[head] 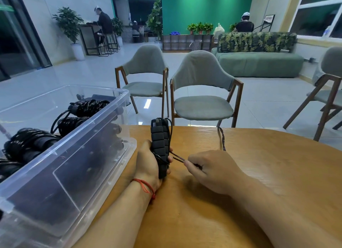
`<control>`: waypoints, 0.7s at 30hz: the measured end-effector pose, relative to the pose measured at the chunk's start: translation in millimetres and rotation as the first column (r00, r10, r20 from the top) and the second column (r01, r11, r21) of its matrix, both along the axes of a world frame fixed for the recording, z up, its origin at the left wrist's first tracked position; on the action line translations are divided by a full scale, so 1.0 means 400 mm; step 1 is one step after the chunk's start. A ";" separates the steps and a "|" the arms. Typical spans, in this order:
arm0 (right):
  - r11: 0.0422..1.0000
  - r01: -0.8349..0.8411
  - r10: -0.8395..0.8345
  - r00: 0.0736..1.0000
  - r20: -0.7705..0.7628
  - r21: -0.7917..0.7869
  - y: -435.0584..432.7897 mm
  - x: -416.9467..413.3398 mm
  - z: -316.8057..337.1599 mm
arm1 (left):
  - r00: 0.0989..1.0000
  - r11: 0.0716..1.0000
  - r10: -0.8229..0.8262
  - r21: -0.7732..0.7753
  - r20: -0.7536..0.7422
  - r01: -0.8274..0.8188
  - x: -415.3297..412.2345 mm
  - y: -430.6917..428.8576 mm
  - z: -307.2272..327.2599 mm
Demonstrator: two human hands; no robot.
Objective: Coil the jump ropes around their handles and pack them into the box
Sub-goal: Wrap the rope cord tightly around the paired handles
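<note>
Gripping paired handles (160,148) upright in left hand (148,161) as core; pinching rope (177,158) taut in right hand (209,172) for winding.

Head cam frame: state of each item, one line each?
left hand: grips both foam handles, upright.
right hand: pinches the rope, taut off the handles.
foam handles: paired, only a turn or so wrapped.
rope: mostly uncoiled, trailing over the table's far edge.
clear plastic box: open, lidless, on table.
coiled jump ropes: wrapped, lying inside that box.
</note>
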State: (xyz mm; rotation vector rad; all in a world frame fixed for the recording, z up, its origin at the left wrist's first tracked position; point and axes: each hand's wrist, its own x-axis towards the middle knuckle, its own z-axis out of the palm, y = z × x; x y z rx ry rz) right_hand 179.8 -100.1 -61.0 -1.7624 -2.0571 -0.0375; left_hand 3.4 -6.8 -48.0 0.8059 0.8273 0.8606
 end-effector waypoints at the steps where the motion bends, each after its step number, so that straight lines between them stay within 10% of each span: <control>1: 1.000 -0.010 0.010 1.000 0.002 0.008 -0.001 -0.002 0.001 | 1.000 1.000 0.007 0.006 -0.021 -0.007 0.003 0.000 -0.002; 12: 0.990 -0.101 0.102 0.995 0.002 -0.093 -0.005 0.011 0.012 | 0.993 0.999 0.002 0.046 -0.118 0.004 -0.006 0.026 -0.023; 21: 0.989 -0.125 0.121 0.991 -0.053 -0.079 -0.007 -0.054 0.053 | 0.804 0.729 0.416 0.684 -0.425 -0.015 -0.003 0.002 -0.029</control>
